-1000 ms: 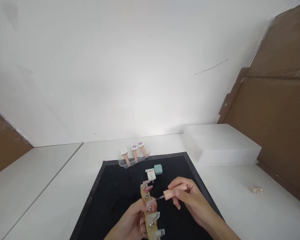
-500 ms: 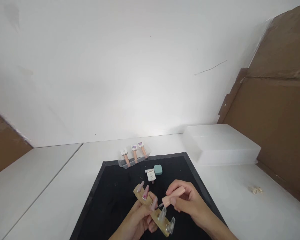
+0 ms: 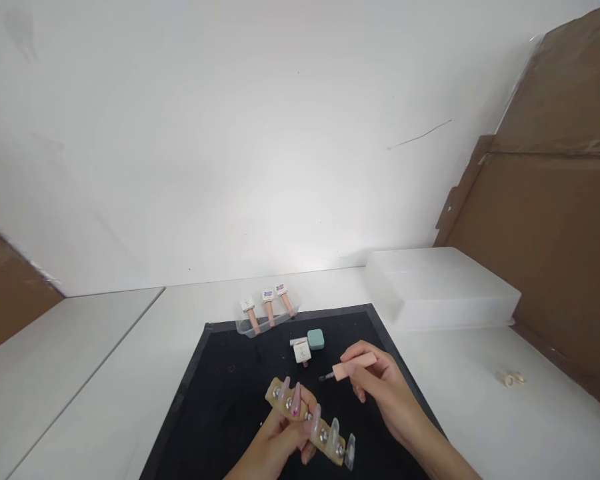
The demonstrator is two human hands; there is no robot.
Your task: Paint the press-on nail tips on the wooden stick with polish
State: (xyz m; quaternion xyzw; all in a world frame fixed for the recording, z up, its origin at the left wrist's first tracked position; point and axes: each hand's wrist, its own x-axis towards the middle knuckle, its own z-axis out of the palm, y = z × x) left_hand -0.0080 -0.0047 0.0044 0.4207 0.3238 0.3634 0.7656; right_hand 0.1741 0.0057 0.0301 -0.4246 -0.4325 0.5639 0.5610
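Observation:
My left hand (image 3: 280, 445) grips a wooden strip (image 3: 306, 421) that carries several artificial nail tips on metal studs; it lies tilted, running down to the right over the black mat (image 3: 220, 393). My right hand (image 3: 380, 387) holds a peach nail-polish brush cap (image 3: 354, 365) with its small brush pointing left, a little above and apart from the strip. An open white polish bottle (image 3: 302, 351) stands on the mat just beyond the brush tip, beside a small teal square block (image 3: 316, 339).
A clear tray with three peach-capped polish bottles (image 3: 267, 308) sits at the mat's far edge. A white plastic box (image 3: 443, 287) stands at the right on the white table (image 3: 95, 373), with brown cardboard (image 3: 555, 220) behind it and a small clear item (image 3: 511, 379) near it.
My left hand has turned the strip from upright to slanting down to the right. My right hand has lifted the brush off the nail tips and moved it up toward the open bottle.

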